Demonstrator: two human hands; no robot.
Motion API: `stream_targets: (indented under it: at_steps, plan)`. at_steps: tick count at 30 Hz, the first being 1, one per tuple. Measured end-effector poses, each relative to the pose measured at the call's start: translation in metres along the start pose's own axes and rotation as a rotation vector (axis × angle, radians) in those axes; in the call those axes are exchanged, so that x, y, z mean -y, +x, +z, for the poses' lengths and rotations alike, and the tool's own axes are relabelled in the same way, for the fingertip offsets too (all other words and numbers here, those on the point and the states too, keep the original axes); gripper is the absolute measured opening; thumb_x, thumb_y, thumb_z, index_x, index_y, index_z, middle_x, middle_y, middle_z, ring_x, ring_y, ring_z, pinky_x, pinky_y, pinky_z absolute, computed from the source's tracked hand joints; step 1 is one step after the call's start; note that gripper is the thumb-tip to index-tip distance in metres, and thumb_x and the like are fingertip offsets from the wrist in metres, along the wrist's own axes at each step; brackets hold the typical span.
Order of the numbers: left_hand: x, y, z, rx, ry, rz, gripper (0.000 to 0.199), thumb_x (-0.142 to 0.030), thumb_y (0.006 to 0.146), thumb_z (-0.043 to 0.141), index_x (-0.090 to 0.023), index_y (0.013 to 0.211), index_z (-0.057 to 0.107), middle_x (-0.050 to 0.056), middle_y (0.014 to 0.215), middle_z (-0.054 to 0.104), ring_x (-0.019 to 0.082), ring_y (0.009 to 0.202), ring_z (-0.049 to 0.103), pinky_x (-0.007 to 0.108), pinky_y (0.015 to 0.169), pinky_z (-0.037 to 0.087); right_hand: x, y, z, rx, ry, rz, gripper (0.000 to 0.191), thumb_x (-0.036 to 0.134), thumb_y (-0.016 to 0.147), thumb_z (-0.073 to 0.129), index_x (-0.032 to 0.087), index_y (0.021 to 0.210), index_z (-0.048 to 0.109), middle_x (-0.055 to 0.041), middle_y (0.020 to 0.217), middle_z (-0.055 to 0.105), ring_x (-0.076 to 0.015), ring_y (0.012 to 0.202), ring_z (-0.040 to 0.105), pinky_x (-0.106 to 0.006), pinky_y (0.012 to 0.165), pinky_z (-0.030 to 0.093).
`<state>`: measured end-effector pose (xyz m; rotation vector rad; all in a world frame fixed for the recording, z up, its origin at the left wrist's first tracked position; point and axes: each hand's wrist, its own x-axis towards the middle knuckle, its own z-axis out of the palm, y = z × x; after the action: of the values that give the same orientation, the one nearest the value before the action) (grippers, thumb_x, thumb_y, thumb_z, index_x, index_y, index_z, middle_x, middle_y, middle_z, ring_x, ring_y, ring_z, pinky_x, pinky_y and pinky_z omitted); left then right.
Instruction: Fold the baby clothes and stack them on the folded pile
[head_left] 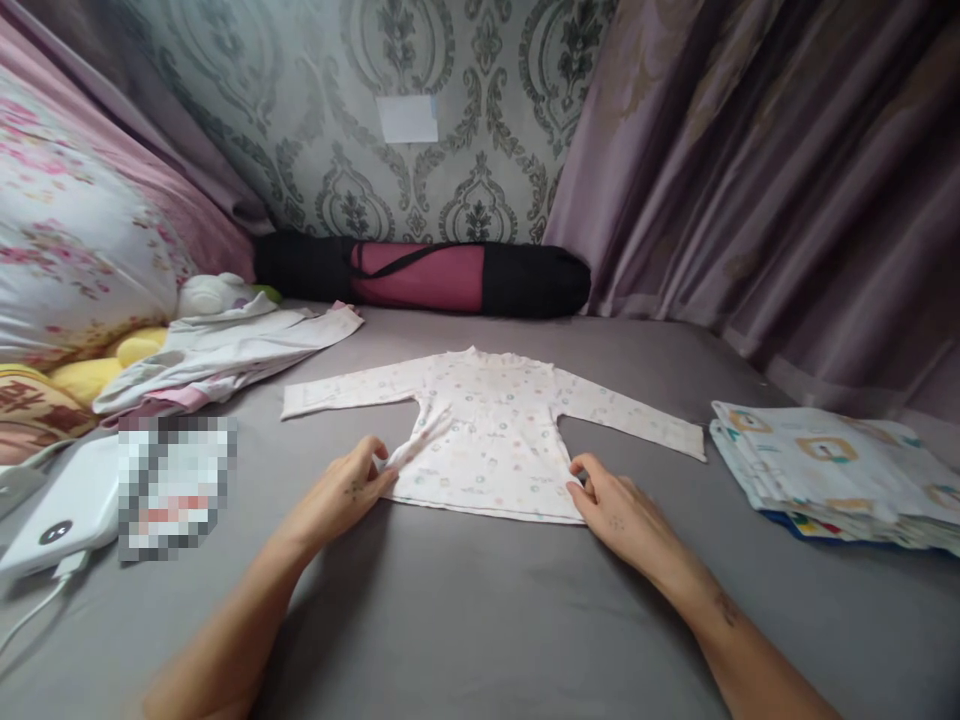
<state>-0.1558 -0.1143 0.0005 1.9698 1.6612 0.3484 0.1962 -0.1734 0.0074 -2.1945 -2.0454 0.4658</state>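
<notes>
Small printed shirt (491, 435) lies flat on grey sheet (480, 610), sleeves spread. Left hand (356, 485): fingers pinching the shirt's lower left edge. Right hand (611, 500): fingers pinching its lower right edge. Folded cloths (832, 460) noted to the right, apart from the shirt.

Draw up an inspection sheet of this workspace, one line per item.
Surface: grey sheet, lightly creased
Things in hand: patterned shirt, laid out, sleeves spread
Clutter: pale garments and white device at left; folded cloth stack at right
Hands: left hand and right hand pinch opposite sides near the hem
Cables: white cable plugged into the device
Surroundings: patterned wall, purple curtain, black-and-pink bag, floral fabric
</notes>
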Motion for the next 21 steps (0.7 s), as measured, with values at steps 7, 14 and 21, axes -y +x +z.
stream_targets:
  at_steps: [7,14,21]
  plan:
    - [-0.007,0.001,0.001,0.011,0.09,-0.037,0.027,-0.047,0.083,0.044,-0.022,0.083,0.055,0.004,0.074,0.064,0.02,0.07,0.057,0.028,0.062,0.036,0.01,0.002,-0.004,-0.073,-0.327,-0.1,0.021,0.026,0.093,0.041,0.025,0.103,0.061,-0.0086,0.1,0.067,-0.0249,0.09,0.064,-0.033,0.072,0.04]
    - [-0.014,-0.003,-0.002,-0.005,0.115,-0.04,0.022,-0.041,0.082,0.047,-0.022,0.073,0.053,0.005,0.074,0.065,0.02,0.069,0.057,0.027,0.06,0.033,0.053,0.03,0.008,0.111,-0.227,-0.558,0.058,0.041,0.1,0.026,0.012,0.151,0.03,-0.0116,0.159,0.023,-0.0243,0.147,0.016,-0.041,0.118,0.016]
    - [-0.021,-0.005,-0.005,0.042,0.133,-0.081,0.021,-0.037,0.085,0.045,-0.022,0.072,0.049,0.005,0.075,0.064,0.02,0.069,0.056,0.027,0.059,0.031,0.074,0.074,0.024,0.185,-0.126,-0.47,0.066,0.053,0.099,0.015,0.018,0.156,0.014,-0.0074,0.162,0.002,-0.0247,0.149,-0.003,-0.051,0.118,-0.001]
